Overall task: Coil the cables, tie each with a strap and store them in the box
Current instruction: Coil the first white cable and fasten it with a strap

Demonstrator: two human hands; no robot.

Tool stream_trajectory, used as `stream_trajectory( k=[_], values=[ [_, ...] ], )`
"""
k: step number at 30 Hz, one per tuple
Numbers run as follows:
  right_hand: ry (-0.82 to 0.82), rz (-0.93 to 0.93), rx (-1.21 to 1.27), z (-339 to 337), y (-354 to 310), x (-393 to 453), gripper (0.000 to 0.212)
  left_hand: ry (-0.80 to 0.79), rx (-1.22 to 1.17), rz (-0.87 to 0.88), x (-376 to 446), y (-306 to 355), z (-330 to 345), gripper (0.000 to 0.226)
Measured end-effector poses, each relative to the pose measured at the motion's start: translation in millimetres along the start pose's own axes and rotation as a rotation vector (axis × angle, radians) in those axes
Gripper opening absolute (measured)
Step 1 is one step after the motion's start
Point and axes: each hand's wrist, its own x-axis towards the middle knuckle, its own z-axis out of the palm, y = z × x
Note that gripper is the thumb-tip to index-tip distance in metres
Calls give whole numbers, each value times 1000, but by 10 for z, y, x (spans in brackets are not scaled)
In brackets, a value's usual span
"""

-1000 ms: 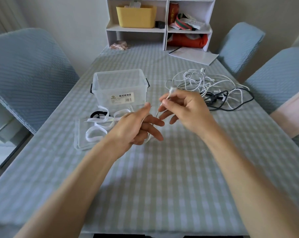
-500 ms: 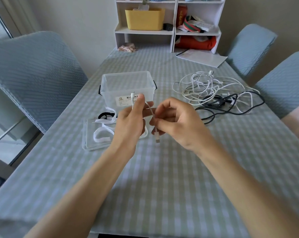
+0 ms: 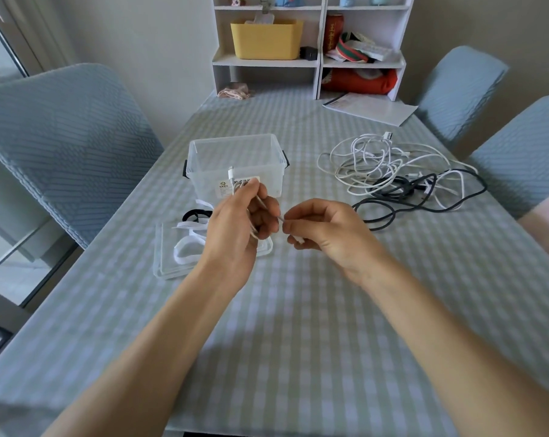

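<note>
My left hand (image 3: pixel 235 222) grips a short white cable (image 3: pixel 231 175) wound around its fingers, one plug sticking up above the thumb. My right hand (image 3: pixel 326 228) pinches the cable's other end, its plug showing under the fingers. Both hands hover above the table in front of the clear plastic box (image 3: pixel 235 162), which stands open and looks empty. A tangle of white and black cables (image 3: pixel 393 171) lies to the right of the box. White and black straps (image 3: pixel 188 230) lie on the clear lid (image 3: pixel 166 263) left of my left hand.
A white shelf unit (image 3: pixel 311 61) with a yellow bin stands at the table's far end, papers (image 3: pixel 370 108) beside it. Blue-covered chairs flank the table: one on the left (image 3: pixel 61 146), two on the right (image 3: pixel 462 86).
The right hand has drawn the cable's free end from high at the right down and close to the left hand. The left hand has closed around the coils. The camera view shifted.
</note>
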Motion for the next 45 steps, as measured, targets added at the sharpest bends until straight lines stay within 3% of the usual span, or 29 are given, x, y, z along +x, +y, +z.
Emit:
stream_trajectory(
  k=[5,11,18,23,29,34,38,45],
  values=[
    [34,61,95,-106,6,44,14,-4,30,-14,35,-50,16,35],
    [-30,82,137,-59,52,38,13,-143,-254,-54,17,-8,16,34],
    [-112,91,127,-30,74,30,24,-157,-232,-54,22,9,-8,39],
    [-125,101,202,-58,49,37,19,-127,-239,-167,21,62,-39,42],
    [-107,-138,-62,-76,85,44,18,-114,-114,-323,6,38,-13,54],
    [-106,-239,-307,-84,121,44,18,-15,-88,-388,47,-2,-12,56],
    [-146,-244,-357,-56,155,10,11,33,1,-344,66,2,-22,54],
    [-61,-388,-597,-69,197,46,11,56,64,-297,59,-51,22,50]
  ],
)
